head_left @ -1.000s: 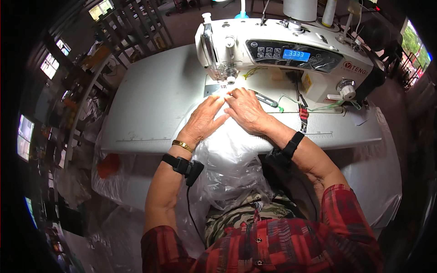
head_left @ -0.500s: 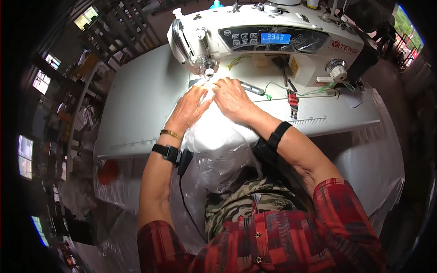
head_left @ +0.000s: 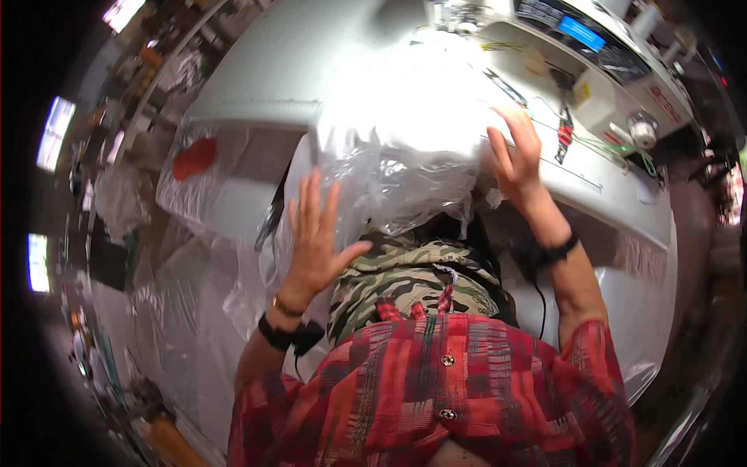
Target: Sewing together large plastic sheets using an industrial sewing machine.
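Both hands have pulled back from the needle end since the earlier frame. Left hand (head_left: pixel 315 241) is near left, fingers spread wide, by the sheet's left side; can't tell contact. Right hand (head_left: pixel 517 159) is at the sheet's right side, fingers part-curled; can't tell if it pinches anything. White plastic sheet (head_left: pixel 424 183) lies on the surface (head_left: pixel 272 74), partly glared out, draping over the near edge. Sewing machine (head_left: pixel 611 105) sits far right.

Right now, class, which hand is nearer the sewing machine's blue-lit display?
The right hand, below and leftward of the display; the left hand is farther down and leftward.
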